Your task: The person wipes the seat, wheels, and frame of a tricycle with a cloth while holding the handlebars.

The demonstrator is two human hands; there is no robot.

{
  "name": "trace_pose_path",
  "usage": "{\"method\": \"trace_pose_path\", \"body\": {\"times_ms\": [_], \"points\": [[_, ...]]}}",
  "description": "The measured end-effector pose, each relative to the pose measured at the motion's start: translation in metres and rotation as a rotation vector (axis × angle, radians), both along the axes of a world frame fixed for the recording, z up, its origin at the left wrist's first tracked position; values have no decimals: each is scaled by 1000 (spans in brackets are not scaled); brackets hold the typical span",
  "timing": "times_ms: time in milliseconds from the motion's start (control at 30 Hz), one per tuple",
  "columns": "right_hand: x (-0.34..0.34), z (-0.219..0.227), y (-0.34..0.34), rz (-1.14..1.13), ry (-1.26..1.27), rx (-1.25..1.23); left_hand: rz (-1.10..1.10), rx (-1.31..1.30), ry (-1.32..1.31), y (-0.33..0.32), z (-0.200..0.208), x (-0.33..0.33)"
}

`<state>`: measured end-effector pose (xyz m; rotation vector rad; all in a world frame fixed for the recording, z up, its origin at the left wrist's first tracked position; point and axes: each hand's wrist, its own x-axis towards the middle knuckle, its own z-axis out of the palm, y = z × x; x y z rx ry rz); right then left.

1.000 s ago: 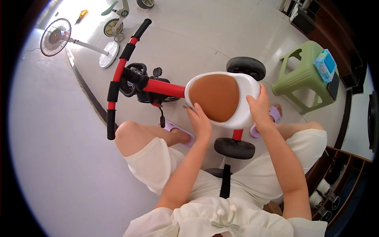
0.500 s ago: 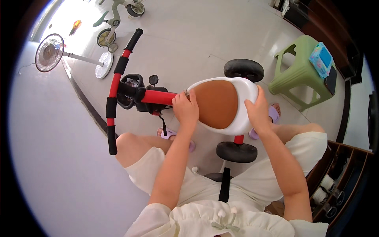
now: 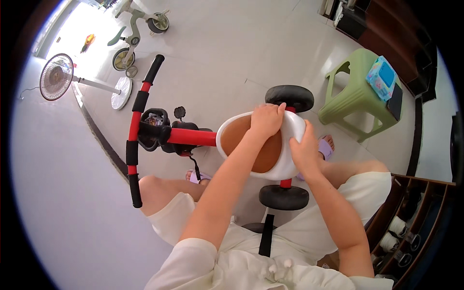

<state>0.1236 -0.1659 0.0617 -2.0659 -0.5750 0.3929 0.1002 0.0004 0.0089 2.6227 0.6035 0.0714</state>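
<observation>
A child's tricycle with a red frame tube (image 3: 193,137) stands between my knees, its handlebar (image 3: 137,121) to the left. Its seat has a white shell (image 3: 231,126) and a brown pad (image 3: 263,157). My left hand (image 3: 267,121) reaches across the pad, fingers close together and bent over the seat's far rim; their tips are hidden. At the seat's right end, my right hand (image 3: 305,151) holds the white edge, thumb on top and the other fingers partly out of sight. Two black rear wheels, the far one (image 3: 290,98) and the near one (image 3: 284,197), flank the seat.
A green stool (image 3: 345,96) at the right bears a wipes pack (image 3: 383,79) and a dark flat object. The floor fan (image 3: 57,77) and a balance bike (image 3: 134,36) are at the far left. A shoe rack (image 3: 411,227) stands at the lower right.
My left hand has moved from the seat's left front to its far rim, crossing the pad. My right hand stays on the right edge. The view has shifted slightly.
</observation>
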Motion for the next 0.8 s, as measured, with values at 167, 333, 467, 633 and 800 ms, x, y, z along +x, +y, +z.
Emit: {"method": "trace_pose_path", "body": {"times_ms": [167, 333, 467, 633, 800], "points": [[8, -1, -2, 15, 76, -6, 91, -249, 217, -2, 27, 1], [12, -6, 3, 26, 106, -13, 152, -203, 238, 26, 18, -28], [20, -17, 2, 18, 59, 33, 265, -258, 265, 41, 25, -66], [20, -30, 3, 14, 6, 45, 446, -384, -118, 35, 1, -138], [19, -22, 0, 34, -11, 86, 617, -362, -549, -21, -20, -169]]}}
